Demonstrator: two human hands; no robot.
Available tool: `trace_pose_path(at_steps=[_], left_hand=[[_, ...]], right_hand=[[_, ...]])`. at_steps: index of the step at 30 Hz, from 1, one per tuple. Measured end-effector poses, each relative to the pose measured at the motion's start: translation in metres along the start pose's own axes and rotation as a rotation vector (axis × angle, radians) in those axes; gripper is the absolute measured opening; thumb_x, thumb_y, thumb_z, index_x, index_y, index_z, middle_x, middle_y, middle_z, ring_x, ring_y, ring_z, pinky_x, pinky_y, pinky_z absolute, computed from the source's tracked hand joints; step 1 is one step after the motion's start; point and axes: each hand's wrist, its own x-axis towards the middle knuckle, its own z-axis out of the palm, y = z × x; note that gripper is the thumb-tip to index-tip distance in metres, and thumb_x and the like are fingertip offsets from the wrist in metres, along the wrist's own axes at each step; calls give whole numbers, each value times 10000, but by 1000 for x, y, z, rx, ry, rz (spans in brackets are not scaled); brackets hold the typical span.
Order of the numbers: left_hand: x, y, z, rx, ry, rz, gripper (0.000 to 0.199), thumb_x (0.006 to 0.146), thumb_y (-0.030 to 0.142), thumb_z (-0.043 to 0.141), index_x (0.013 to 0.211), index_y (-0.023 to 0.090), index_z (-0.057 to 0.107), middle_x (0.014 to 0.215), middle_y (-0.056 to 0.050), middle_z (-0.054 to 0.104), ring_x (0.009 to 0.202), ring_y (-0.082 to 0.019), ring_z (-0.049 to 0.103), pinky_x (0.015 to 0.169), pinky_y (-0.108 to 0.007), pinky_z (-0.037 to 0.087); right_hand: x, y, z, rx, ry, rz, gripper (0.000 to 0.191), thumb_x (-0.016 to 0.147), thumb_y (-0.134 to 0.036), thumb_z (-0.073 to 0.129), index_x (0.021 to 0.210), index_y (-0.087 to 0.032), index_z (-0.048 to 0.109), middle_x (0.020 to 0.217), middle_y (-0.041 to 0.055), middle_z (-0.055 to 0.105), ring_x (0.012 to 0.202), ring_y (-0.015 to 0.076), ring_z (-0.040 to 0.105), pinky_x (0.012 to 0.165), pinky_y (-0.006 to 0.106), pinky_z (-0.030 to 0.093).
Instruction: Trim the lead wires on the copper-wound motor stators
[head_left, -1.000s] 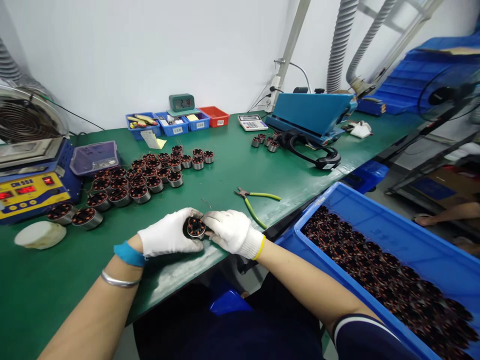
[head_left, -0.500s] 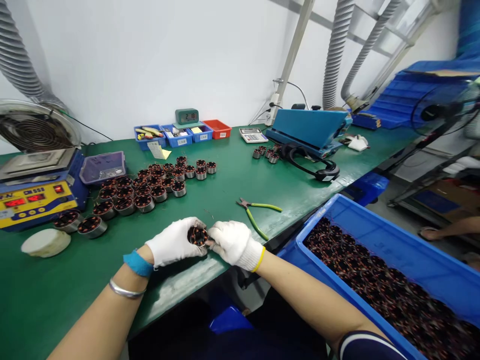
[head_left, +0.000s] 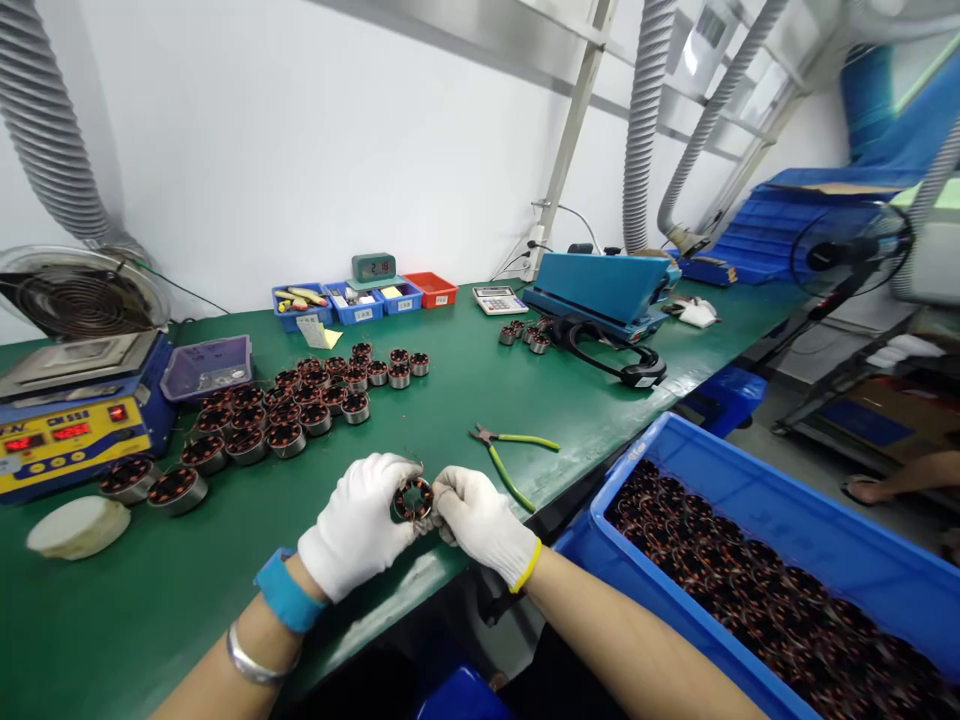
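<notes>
White gloves cover both hands. My left hand [head_left: 365, 522] is closed round a small metal ring with copper windings [head_left: 413, 499], held above the front edge of the green table. At the ring's right side, my right hand [head_left: 480, 518] has its fingers pinched together; what they grip is too small to make out. Green-handled pliers [head_left: 504, 450] lie with handles spread, just beyond my right hand. Similar wound rings [head_left: 286, 438] stand grouped on the table to the left.
A blue crate [head_left: 750, 480] full of wound parts is at the right. A yellow-blue device [head_left: 71, 435], a white round pad [head_left: 78, 527] and a purple tray [head_left: 208, 368] stand left. Small bins [head_left: 360, 306], a calculator [head_left: 498, 301] and a black headset [head_left: 637, 372] are farther back.
The camera view has shifted. Both hands appear slightly lower in the picture, and the held ring is now turned with its open centre showing the green table through it.
</notes>
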Motion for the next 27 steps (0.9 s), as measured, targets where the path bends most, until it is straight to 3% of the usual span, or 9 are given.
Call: trace_pose_path(at_steps=[4,7,10,14,16,19,21,24,27], left_hand=[[-4,1,4,-103,87,-3,325,690,412,639,913,175,632,944,-115,657,882,-292,605,823,-472,480],[-3,0,2,-350,23,-140,398,624,415,697,941,189,612,982,-104,647,922,-285,603,869,-467,475],[3,-1,-2,-866,-223,-306,697,566,564,720,1137,214,527,1065,-93,632,905,-247,629,785,-388,523],[9,4,-2,-1220,-677,-624,924,642,891,239,1028,122,575,719,-102,636,477,-178,566,401,-275,409],[6,9,1,-1096,-535,-573,786,721,807,322,931,109,614,650,-84,616,470,-158,542,415,-267,415],[-4,17,6,-713,79,-232,420,735,506,604,982,172,657,862,-97,677,782,-214,637,748,-352,539],[-9,20,9,-507,314,-99,410,657,424,680,995,192,678,1013,-126,678,983,-264,621,928,-412,489],[-6,22,11,-490,135,-202,460,659,503,633,905,120,696,967,-150,686,982,-264,624,857,-366,526],[2,23,6,-744,-189,-374,613,836,589,321,791,93,680,653,-99,654,563,-201,613,487,-317,526]], right_hand=[[-3,-10,-13,-16,-43,-50,149,851,-244,470,711,-191,473,554,-39,498,459,84,463,439,197,345],[-4,-14,-18,92,-98,-43,120,832,-212,453,715,-192,466,559,-41,507,432,80,457,424,197,355],[-7,-15,-19,144,-77,-154,130,819,-214,449,691,-191,457,542,-45,491,421,71,429,419,191,334],[-10,-14,-17,70,-79,-212,126,797,-259,492,697,-182,487,576,-29,518,465,78,459,433,191,333],[-10,-15,-18,94,-132,-129,123,789,-273,498,705,-185,477,579,-32,524,440,72,450,425,192,337],[-9,-20,-25,165,-151,-22,147,789,-298,480,692,-194,442,533,-56,481,381,57,395,400,187,319],[-11,-26,-32,162,-134,-46,166,796,-320,466,690,-194,440,521,-62,460,373,53,372,399,187,309],[-18,-37,-43,-15,-100,-155,173,808,-320,464,699,-186,470,559,-40,497,439,64,413,441,192,321],[-23,-46,-48,-283,-55,-217,180,810,-298,473,675,-181,491,582,-22,524,511,80,442,484,200,321]])
